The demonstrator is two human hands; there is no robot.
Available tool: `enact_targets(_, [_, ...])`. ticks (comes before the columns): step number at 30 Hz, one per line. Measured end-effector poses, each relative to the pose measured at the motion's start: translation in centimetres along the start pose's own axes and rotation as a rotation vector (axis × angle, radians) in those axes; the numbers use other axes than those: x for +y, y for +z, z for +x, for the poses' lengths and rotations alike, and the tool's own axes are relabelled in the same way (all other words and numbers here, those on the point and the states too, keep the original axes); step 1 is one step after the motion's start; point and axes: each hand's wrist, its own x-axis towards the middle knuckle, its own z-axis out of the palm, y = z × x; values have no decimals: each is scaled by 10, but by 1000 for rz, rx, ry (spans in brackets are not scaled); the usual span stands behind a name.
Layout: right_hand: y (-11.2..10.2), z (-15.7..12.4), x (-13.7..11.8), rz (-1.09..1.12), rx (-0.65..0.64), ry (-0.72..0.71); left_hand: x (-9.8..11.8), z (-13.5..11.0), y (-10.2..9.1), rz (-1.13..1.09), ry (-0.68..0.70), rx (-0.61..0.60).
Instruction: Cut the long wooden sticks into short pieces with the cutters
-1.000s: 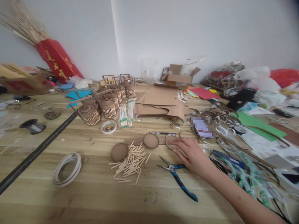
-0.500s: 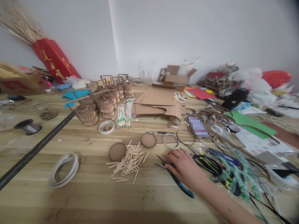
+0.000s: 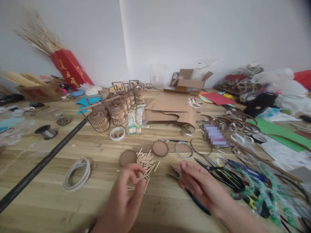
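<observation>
My left hand hangs over the near side of a loose pile of short wooden sticks, hiding part of it. Its fingers curl, with a gap between thumb and index, and nothing shows in them. Above the blue-handled pliers is my right hand, its fingers pressed together; whatever they may hold is hidden. The pliers' open jaws point left from beneath it. Two round cardboard discs with notched brown rims lie by the pile, a left disc and a right disc.
Black-handled scissors and other tools lie right of my right hand. A white ring coil rests at left. Farther back stand several small lidded baskets, cardboard sheets and wrapped sticks. A thin ring lies beyond the pliers.
My left hand has come into view over the sticks. My right hand has lifted and turned, fingers now drawn together, while the pliers stay on the table. The view has shifted slightly left.
</observation>
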Motion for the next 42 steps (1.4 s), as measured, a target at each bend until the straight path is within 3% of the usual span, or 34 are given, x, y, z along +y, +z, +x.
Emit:
enact_targets(2, [3, 11, -6, -300, -56, -92, -7, 25, 20, 137, 198, -149])
enact_targets(5, [5, 38, -2, -1061, -27, -345, -24, 37, 45, 387, 570, -278])
enact_targets(8, [4, 68, 13, -1270, -25, -370, -38, 35, 58, 478, 670, -394])
enact_targets(10, [2, 85, 23, -1289, -53, -365, -44, 36, 61, 469, 690, -428])
enact_targets(14, [3, 107, 34, -1273, -78, -366, -57, 49, 61, 423, 719, -354])
enact_targets(19, [7, 109, 29, -1120, -16, -353, -69, 63, 50, 465, 680, -319])
enact_targets(23, [-7, 84, 24, -975, 86, -288, -45, 59, 36, 452, 608, -241])
enact_targets(27, [-41, 49, 24, -912, 98, -206, -9, 45, 28, 391, 494, -357])
enact_targets(30, [-70, 30, 24, -892, 109, -168, 5, 39, 33, 397, 431, -398])
enact_targets(32, [-87, 23, 22, -884, 129, -155, 7, 40, 41, 415, 386, -359])
enact_targets(36, [-112, 24, 12, -887, 142, -134, 1, 46, 57, 440, 454, -257])
enact_targets(39, [-115, 40, 4, -904, 115, -152, -5, 47, 64, 439, 509, -187])
enact_targets(42, [-98, 71, -2, -911, 107, -216, -9, 45, 69, 407, 583, -150])
